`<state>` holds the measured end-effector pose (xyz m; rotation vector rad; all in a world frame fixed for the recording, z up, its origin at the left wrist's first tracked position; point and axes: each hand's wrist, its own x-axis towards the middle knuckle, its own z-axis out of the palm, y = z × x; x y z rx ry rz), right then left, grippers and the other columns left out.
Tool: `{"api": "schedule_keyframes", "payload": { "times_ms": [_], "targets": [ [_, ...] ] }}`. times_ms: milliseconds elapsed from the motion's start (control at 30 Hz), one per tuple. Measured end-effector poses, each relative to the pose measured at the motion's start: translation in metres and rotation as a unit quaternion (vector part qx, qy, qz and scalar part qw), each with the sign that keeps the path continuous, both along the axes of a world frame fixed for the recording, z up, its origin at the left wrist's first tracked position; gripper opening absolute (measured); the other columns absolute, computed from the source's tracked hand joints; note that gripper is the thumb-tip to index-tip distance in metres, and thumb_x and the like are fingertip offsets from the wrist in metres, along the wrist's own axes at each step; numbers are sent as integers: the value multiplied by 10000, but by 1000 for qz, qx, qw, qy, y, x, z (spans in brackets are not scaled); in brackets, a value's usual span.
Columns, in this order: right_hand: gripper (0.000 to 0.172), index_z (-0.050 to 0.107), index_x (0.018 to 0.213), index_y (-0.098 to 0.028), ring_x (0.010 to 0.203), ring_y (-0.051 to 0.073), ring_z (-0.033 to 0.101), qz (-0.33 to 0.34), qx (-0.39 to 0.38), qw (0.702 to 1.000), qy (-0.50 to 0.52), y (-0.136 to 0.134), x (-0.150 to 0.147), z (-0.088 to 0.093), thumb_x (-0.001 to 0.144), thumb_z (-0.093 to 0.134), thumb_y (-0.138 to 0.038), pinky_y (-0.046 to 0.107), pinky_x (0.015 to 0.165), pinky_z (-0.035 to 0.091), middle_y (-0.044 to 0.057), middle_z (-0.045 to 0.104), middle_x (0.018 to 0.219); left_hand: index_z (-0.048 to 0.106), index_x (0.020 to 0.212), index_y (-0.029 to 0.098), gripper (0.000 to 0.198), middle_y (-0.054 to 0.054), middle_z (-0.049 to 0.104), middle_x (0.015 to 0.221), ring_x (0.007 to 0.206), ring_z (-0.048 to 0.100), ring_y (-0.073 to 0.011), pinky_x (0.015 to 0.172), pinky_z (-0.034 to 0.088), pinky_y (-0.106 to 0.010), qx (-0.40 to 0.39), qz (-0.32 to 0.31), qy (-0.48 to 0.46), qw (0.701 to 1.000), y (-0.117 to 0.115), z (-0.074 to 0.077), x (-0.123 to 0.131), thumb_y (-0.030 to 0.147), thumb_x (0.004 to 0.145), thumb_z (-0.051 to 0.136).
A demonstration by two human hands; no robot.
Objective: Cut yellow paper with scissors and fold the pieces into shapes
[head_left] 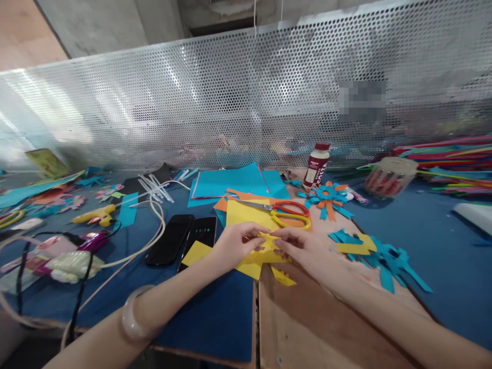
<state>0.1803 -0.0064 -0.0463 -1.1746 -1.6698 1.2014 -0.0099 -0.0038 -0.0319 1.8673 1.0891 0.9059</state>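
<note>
Between my two hands is a small cut piece of yellow paper (268,242). My left hand (239,245) pinches its left side, and my right hand (298,246) grips the right side; the fingers partly cover it. Under the hands lies a larger yellow paper sheet (240,215), on top of an orange sheet. Scissors (286,210) with one red and one yellow handle rest just beyond my fingers, blades pointing left. A yellow paper scrap (283,277) lies below my hands, and another yellow piece (196,252) overlaps a phone at the left.
Two phones (169,240) lie left of the paper. Blue sheets (230,180), a bottle (316,165) and blue-orange paper flowers (327,197) are beyond. Farther left are a yellow glue gun (94,216) and cables; a jar (390,177) stands right. A perforated metal panel (215,102) closes the back.
</note>
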Motion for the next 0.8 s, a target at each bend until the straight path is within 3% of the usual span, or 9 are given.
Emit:
{"api": "schedule_keyframes", "payload": {
  "times_ms": [133,233,433,667,800],
  "targets": [
    [197,624,888,-197,734,158,596,31,71,993,-86,-7,-3,9,829,505,-342,266,625,461,19,651,812,587,1117,204,316,-31,672,793,732,642,-149,736,509,-281,46,-10,29,998,-8,2,3,187,803,549],
    [178,611,794,-187,733,155,585,26,96,991,-93,-11,-5,13,832,501,-321,253,618,442,17,642,769,566,1144,220,347,-21,667,795,727,633,-144,720,508,-274,64,-23,44,997,-12,3,5,160,803,541],
    [152,603,733,-189,697,146,563,16,120,988,-97,-11,-3,12,818,506,-269,247,627,423,8,633,731,525,1143,187,358,-25,655,755,695,641,-150,700,535,-295,-21,-31,-24,999,-11,1,4,192,788,571],
    [151,643,773,-190,710,150,585,-7,107,987,-119,-12,-2,21,802,500,-230,244,640,431,11,672,773,562,898,134,173,-50,653,742,695,653,-168,684,550,-319,-67,-14,-52,996,-12,9,4,234,766,610],
    [147,664,759,-192,629,144,573,2,92,981,-173,-13,0,30,775,518,-205,232,575,423,2,669,693,552,796,132,144,-45,644,723,687,645,-159,671,552,-306,-76,-13,-54,996,-13,10,5,254,757,618]
  ]
}}
